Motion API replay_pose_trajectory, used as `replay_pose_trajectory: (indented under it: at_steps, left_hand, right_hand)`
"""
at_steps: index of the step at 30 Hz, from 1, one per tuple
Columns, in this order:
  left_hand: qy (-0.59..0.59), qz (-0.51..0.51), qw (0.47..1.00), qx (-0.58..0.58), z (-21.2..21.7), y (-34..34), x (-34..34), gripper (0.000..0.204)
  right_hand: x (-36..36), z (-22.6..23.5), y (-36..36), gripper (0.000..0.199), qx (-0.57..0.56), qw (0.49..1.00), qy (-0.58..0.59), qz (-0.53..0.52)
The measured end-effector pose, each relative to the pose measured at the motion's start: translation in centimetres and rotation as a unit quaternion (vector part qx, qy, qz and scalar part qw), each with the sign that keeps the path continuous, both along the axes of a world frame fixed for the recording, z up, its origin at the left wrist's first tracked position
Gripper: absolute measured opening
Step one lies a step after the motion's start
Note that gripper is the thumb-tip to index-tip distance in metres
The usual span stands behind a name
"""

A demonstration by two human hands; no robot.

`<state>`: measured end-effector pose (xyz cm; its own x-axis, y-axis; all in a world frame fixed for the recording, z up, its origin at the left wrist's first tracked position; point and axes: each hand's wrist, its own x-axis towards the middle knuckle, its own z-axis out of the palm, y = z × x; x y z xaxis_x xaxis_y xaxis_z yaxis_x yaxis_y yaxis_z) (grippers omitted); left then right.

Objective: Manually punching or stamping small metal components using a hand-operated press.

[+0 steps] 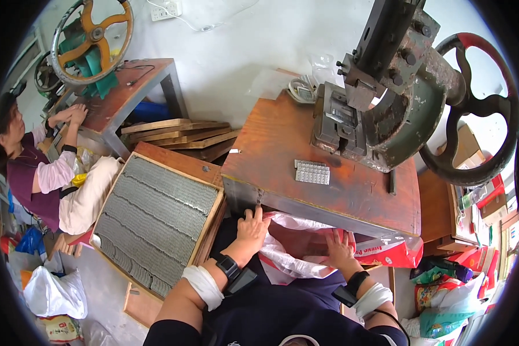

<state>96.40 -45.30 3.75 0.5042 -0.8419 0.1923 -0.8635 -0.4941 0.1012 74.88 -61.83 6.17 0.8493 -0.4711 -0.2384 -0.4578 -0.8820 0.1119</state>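
My left hand (252, 226) rests with fingers up against the front metal edge of the rusty work table (282, 144), holding nothing that I can see. My right hand (338, 249) lies flat, fingers spread, on a red and white plastic sack (297, 254) in my lap under the table. On the tabletop lies a small flat block of grey metal pieces (312, 172). Behind it stands a heavy hand press (380, 115) with a large dark flywheel (473, 109).
A wooden tray (213, 222) packed with rows of grey metal parts sits at my left. Wooden boards (179, 135) are stacked behind it. Another person (40, 173) sits far left at a second table with a yellow-wheeled press (92, 37). Bags and boxes (450, 288) crowd the right.
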Motion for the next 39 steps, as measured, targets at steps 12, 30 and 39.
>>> replay_pose_trajectory:
  at_steps: [12, 30, 39]
  left_hand:
    - [0.258, -0.032, 0.96, -0.108, -3.1, -1.9, 0.5, 0.022]
    - [0.285, 0.004, 0.958, 0.019, -1.2, -3.2, 0.1, 0.066]
    - [0.289, 0.01, 0.955, -0.064, -3.8, -1.9, 0.1, 0.073]
  right_hand:
    - [-3.1, -23.6, 5.8, 0.032, 0.415, 0.844, 0.227, 0.252]
    - [1.7, -23.5, 2.7, 0.04, 0.647, 0.663, 0.297, 0.231]
    - [-1.5, -7.9, 1.8, 0.041, 0.632, 0.767, 0.015, 0.108]
